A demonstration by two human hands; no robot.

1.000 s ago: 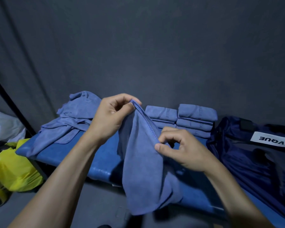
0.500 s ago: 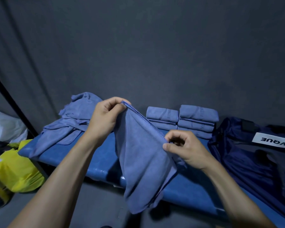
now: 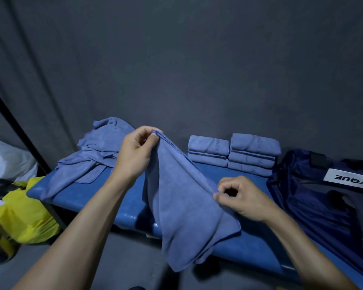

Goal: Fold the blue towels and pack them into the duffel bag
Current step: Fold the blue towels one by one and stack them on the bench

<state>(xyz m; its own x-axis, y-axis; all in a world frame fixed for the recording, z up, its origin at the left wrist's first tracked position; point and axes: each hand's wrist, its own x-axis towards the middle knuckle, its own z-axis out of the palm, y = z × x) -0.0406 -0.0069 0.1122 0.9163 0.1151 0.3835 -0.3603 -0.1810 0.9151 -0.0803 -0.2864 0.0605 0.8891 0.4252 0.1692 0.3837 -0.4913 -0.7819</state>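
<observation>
My right hand (image 3: 242,197) has slid down the stitched hem toward 4 o'clock, so my hands are now well apart, each pinching the blue towel (image 3: 182,197) held above the blue bench (image 3: 82,191); my left hand (image 3: 135,152) stays high at 11. The edge runs taut, ready for halving; the duffel bag (image 3: 314,197) waits at 3 o'clock

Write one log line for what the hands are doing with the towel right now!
left hand: pinches towel edge | right hand: pinches same edge lower | towel: hanging, unfolded | duffel bag: not packed yet
</observation>
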